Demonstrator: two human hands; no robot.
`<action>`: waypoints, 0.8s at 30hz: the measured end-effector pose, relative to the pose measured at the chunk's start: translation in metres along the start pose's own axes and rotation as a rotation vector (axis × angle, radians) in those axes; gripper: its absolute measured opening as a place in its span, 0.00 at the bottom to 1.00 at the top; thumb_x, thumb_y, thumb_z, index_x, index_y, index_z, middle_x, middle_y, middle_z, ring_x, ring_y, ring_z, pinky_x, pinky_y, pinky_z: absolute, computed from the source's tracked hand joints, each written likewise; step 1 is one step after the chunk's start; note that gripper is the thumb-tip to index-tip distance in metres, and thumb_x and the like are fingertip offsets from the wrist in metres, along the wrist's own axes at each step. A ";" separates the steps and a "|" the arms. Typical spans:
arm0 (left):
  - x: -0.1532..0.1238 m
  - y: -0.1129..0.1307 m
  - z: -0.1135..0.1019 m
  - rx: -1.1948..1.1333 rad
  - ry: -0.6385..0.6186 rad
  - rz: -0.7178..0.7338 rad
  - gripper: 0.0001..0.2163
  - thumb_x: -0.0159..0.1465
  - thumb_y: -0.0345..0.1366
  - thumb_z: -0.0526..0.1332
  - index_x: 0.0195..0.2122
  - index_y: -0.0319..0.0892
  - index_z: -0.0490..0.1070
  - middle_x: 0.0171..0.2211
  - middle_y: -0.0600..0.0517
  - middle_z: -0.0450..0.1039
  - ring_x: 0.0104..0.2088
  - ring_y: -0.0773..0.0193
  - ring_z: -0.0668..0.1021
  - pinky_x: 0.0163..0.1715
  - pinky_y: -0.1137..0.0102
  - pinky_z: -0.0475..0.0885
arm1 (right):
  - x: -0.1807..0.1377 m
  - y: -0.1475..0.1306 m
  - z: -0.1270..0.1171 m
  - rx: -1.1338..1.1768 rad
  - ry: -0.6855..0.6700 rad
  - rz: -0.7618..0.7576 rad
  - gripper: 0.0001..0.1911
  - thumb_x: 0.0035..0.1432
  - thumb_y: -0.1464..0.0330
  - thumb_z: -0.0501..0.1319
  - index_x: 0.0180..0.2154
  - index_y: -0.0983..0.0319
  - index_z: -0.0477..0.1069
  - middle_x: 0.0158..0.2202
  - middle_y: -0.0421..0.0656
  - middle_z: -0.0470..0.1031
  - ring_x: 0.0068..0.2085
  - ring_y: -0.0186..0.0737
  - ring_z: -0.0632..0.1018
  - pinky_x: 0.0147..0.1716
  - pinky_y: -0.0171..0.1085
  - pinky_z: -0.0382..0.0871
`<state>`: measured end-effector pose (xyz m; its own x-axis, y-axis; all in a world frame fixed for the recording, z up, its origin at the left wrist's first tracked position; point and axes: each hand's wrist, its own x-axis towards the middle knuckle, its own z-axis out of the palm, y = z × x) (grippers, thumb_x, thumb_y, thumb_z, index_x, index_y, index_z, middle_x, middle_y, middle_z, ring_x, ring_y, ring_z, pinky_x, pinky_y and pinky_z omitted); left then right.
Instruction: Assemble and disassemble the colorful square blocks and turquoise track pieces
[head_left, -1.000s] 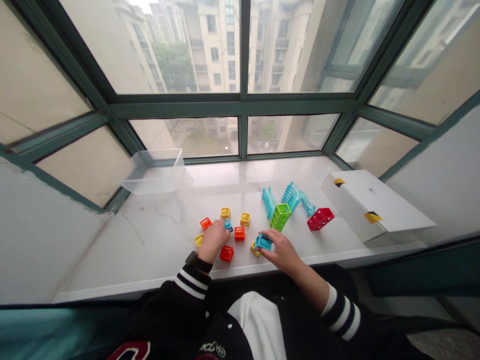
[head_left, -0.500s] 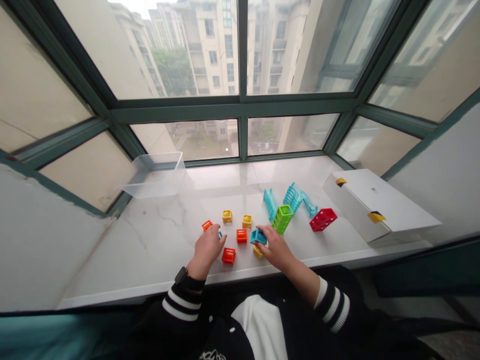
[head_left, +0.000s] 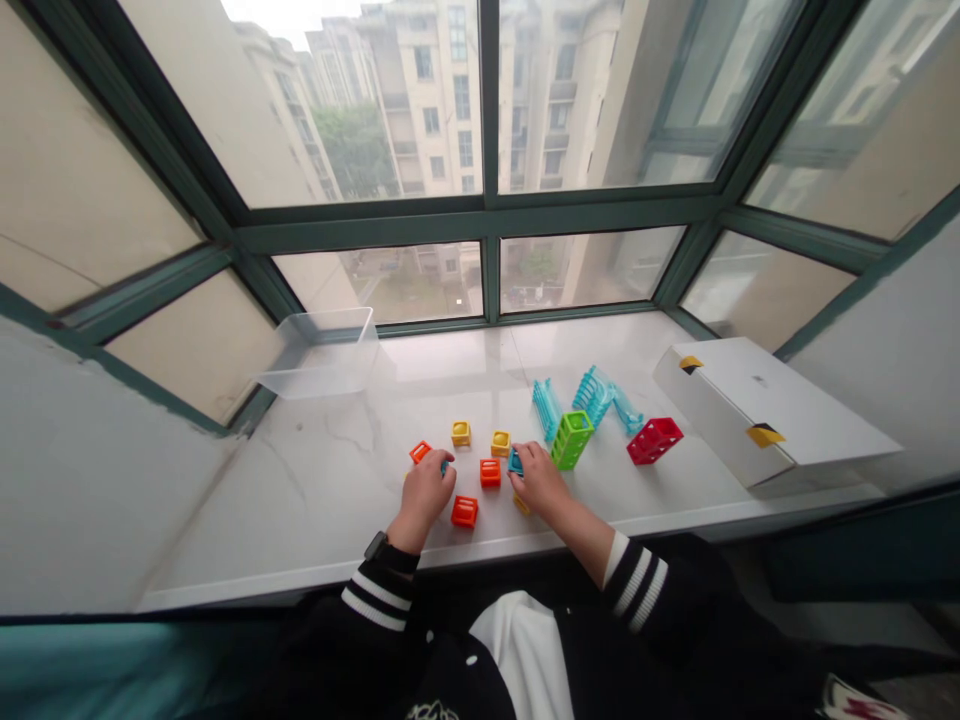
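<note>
On the marble sill (head_left: 300,480), the left hand (head_left: 426,490) sits curled over a mostly hidden blue block (head_left: 444,467), and the half-closed right hand (head_left: 538,480) touches another blue block (head_left: 514,462); whether either hand grips cannot be told. Orange blocks (head_left: 464,512) lie between the hands, with yellow blocks (head_left: 460,433) just beyond. Farther off stand a green tower (head_left: 571,440), a red block (head_left: 655,441), a clear bin (head_left: 322,352) and a white box (head_left: 772,410).
</note>
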<state>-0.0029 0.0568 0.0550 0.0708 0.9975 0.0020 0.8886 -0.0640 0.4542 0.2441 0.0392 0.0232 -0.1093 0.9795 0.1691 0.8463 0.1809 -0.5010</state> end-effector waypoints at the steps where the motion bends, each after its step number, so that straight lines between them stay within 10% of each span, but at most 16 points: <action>1: 0.000 0.000 -0.001 -0.010 -0.015 -0.013 0.12 0.68 0.31 0.57 0.49 0.45 0.77 0.51 0.46 0.81 0.51 0.53 0.81 0.50 0.63 0.73 | 0.002 0.000 0.003 -0.012 -0.006 0.010 0.25 0.64 0.71 0.64 0.62 0.64 0.70 0.55 0.54 0.74 0.56 0.53 0.75 0.62 0.47 0.69; 11: 0.002 -0.015 0.010 -0.256 -0.109 0.053 0.22 0.60 0.26 0.59 0.55 0.44 0.73 0.70 0.46 0.67 0.62 0.54 0.78 0.64 0.60 0.70 | 0.005 0.011 0.024 0.026 -0.048 0.014 0.27 0.64 0.71 0.63 0.64 0.63 0.67 0.58 0.54 0.73 0.58 0.51 0.76 0.63 0.46 0.69; 24: -0.004 -0.015 0.008 -0.286 -0.082 0.267 0.26 0.56 0.24 0.58 0.56 0.44 0.75 0.64 0.45 0.74 0.65 0.55 0.76 0.68 0.55 0.69 | -0.007 0.004 0.016 0.127 0.059 -0.103 0.27 0.61 0.72 0.64 0.62 0.61 0.69 0.57 0.54 0.73 0.58 0.55 0.74 0.63 0.56 0.71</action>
<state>-0.0130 0.0534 0.0410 0.3284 0.9405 0.0876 0.6726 -0.2979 0.6774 0.2400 0.0345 0.0068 -0.1584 0.9489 0.2730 0.7588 0.2939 -0.5813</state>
